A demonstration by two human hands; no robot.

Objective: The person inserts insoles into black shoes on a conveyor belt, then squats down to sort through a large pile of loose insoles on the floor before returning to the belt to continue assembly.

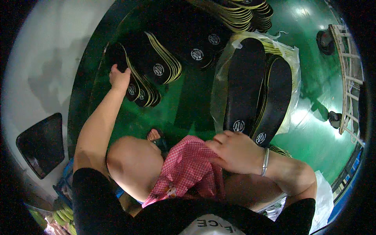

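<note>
At left, a black insole stack point(136, 84) is slanting lengthwise from far-left to near-right, logo ends near, the left hand point(120, 78), thumb parted, touching its edge, the right hand point(241, 152) curling beside pink gingham cloth point(188, 156), whether either is grasping I cannot tell.

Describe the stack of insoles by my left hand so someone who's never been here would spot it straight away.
Start with the green floor, on the side toward the pale wall. Several piles of black insoles with yellow edges lie there; look for the fanned stack farthest left. Unlike its neighbours, it has the person's left hand right at its edge.
</note>
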